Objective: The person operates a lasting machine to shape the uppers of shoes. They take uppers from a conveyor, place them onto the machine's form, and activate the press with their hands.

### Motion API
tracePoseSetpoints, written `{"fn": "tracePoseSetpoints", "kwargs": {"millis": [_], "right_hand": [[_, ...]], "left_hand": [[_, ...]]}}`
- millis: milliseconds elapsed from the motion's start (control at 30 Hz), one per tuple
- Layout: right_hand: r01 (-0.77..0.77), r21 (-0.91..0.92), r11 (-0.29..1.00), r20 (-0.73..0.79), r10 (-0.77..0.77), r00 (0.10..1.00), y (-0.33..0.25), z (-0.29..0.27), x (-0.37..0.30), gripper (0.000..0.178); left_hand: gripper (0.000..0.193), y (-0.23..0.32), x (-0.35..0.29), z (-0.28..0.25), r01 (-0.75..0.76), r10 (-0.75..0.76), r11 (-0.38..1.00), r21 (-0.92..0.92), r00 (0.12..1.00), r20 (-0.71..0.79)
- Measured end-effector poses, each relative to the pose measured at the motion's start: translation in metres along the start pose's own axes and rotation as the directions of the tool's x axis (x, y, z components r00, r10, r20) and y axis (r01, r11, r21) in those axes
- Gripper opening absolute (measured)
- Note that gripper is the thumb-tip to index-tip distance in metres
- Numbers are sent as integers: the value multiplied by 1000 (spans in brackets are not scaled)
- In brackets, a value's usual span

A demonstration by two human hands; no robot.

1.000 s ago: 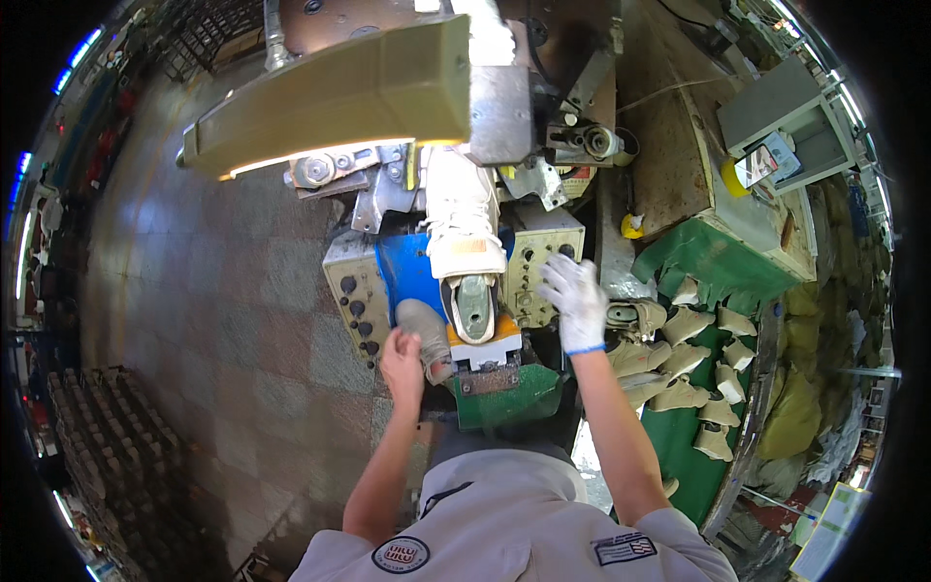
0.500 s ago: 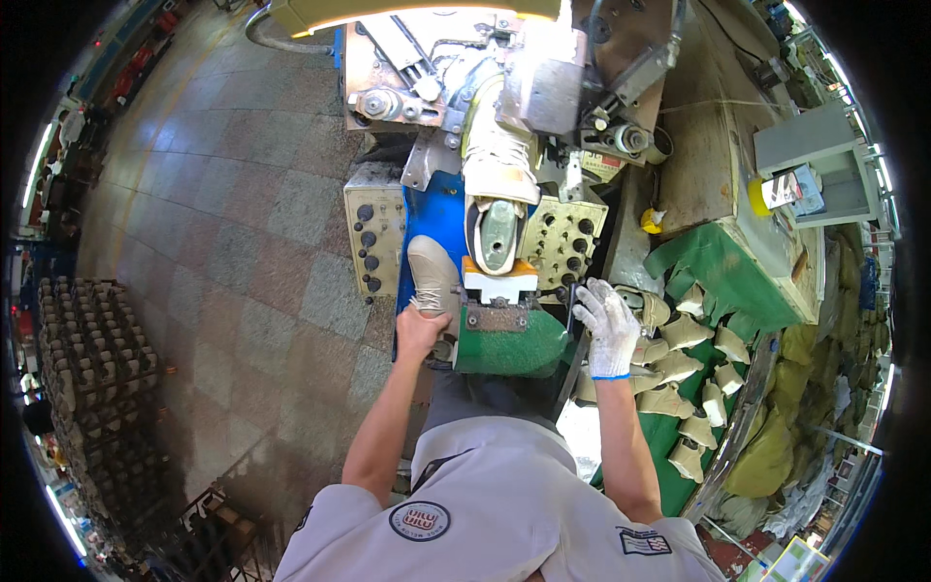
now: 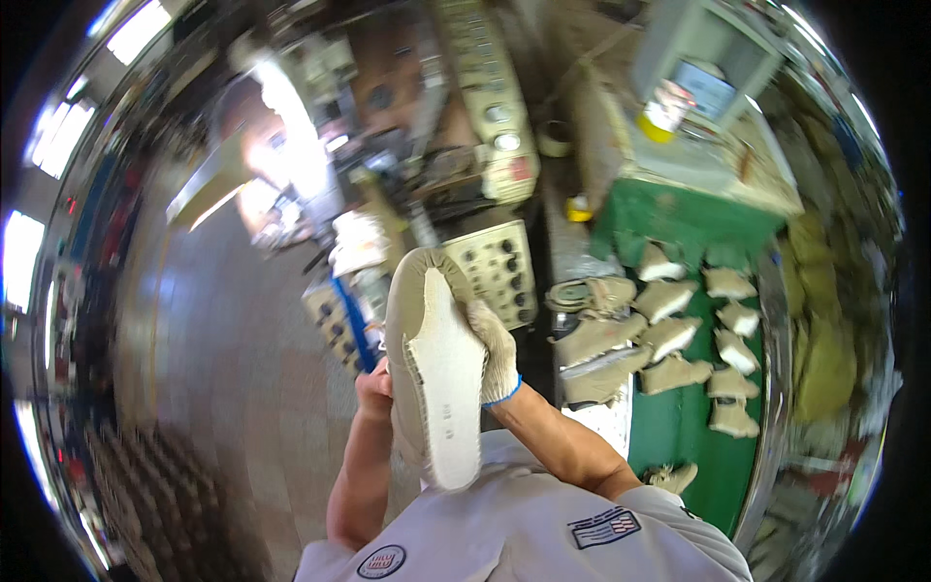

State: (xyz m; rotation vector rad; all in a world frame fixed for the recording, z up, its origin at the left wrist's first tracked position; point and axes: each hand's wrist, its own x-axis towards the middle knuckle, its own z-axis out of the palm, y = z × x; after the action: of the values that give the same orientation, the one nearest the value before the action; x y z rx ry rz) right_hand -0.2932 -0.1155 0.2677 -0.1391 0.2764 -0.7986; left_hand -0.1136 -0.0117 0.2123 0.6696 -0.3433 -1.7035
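Note:
A beige shoe upper (image 3: 406,390) is held bottom-up in front of my chest, its toe pointing away from me. Its pale insole board (image 3: 447,383) faces upward, with a gathered edge around the toe. My bare left hand (image 3: 376,390) grips the shoe's left side, its fingers partly hidden behind it. On the right side, my gloved right hand (image 3: 496,351) is closed around the edge near the forefoot. Just beyond the toe stands the machine (image 3: 388,107), blurred, with a whitish shape (image 3: 358,242) at its front that I cannot make out clearly.
Several beige shoe uppers (image 3: 669,335) lie in rows on a green surface (image 3: 690,427) to the right. Behind them is a bench with a green cloth (image 3: 669,221). A knobbed control panel (image 3: 493,274) sits beyond my right hand. Dark racks (image 3: 165,495) stand at lower left.
The shoe upper has come up from beside the machine and turned bottom-up. My right hand has left the machine's side and taken hold of it too. The view has swung right.

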Motion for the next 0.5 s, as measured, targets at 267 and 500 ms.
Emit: {"fn": "tracePoseSetpoints", "kwargs": {"millis": [267, 500], "right_hand": [[194, -331, 924, -478, -341, 809, -200, -189, -122, 34], [-527, -834, 162, -462, -727, 507, -282, -406, -365, 48]], "left_hand": [[52, 45, 64, 47, 58, 904, 73, 996, 417, -91], [96, 37, 150, 35, 293, 918, 15, 956, 375, -129]]}}
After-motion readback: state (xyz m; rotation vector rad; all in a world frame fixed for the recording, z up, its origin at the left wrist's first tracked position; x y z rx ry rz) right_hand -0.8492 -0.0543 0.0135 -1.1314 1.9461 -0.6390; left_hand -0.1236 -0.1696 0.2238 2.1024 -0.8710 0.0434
